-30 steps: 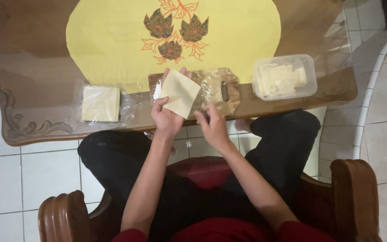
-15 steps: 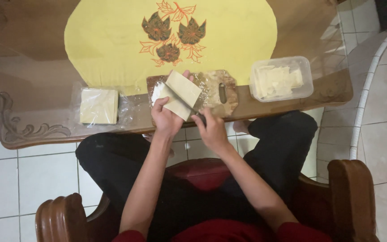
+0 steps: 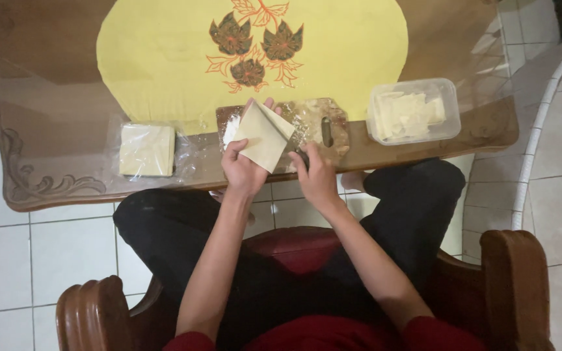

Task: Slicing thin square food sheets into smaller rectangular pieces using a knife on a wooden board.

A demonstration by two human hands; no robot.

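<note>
L hand [image 3: 243, 170] pinches a folded pale wrapper sheet [image 3: 265, 135] above the cutting board [image 3: 313, 127], R hand [image 3: 317, 179] fingers clenched on a small utensil at its 5 o'clock corner; thin dough, could tear w/ hard tugging.

Single head cam, so I get no second view and no overlap. It looks straight down from above my seat, fairly high, facing 12 o'clock across the table [image 3: 53, 84]; lap and chair [image 3: 515, 286] fill 6 o'clock.
</note>
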